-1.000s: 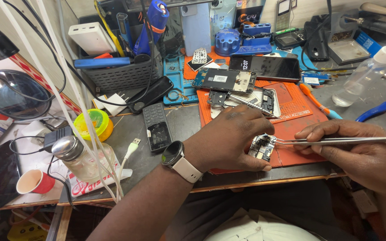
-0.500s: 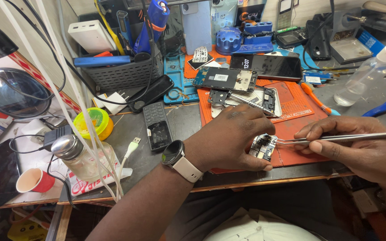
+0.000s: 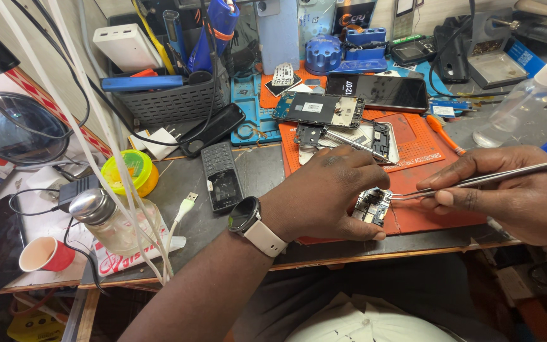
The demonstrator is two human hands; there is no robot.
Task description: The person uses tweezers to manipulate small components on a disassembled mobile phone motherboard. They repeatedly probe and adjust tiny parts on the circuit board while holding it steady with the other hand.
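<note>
Head view: the left hand (image 3: 324,196) presses down on a small circuit board (image 3: 373,206), fingers curled together over its near edge. The board lies on the orange mat (image 3: 413,149) on the desk (image 3: 261,171) — just under those fingers. The right hand (image 3: 514,193) pinches metal tweezers (image 3: 476,180), their tip touching the board's far side. An opened phone (image 3: 349,130) sits beyond the left fingers.

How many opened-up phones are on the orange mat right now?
2, both behind the left hand: a dark opened phone at the back of the orange mat and a silver opened phone just in front of it. Others may be hidden.
</note>
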